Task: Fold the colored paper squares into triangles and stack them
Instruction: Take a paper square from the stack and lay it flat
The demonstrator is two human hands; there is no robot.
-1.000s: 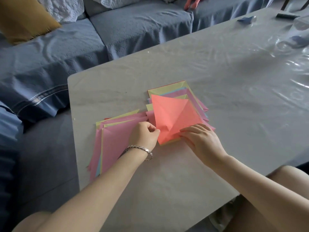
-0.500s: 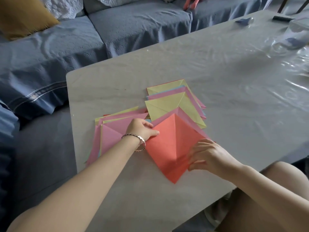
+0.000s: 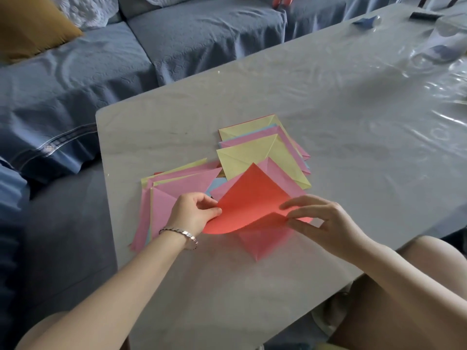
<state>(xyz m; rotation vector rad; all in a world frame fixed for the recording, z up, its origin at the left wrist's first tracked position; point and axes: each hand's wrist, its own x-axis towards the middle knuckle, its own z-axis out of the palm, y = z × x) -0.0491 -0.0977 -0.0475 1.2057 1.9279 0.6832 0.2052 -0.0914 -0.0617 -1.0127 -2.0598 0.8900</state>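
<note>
Hands, quick status?
- Both pinching. Left hand (image 3: pixel 194 213) pinches the red paper (image 3: pixel 252 198) at its left corner, right hand (image 3: pixel 321 221) at its right corner, spare fingers spread.

Paper location?
- Low tip on the desk (image 3: pixel 328 109), top half curled over, just in front of two pastel piles (image 3: pixel 252 152).

Open table (image 3: pixel 353 152) stretches right of paper piles (image 3: pixel 255 154); clutter (image 3: pixel 444 39) crowds far corner.
</note>
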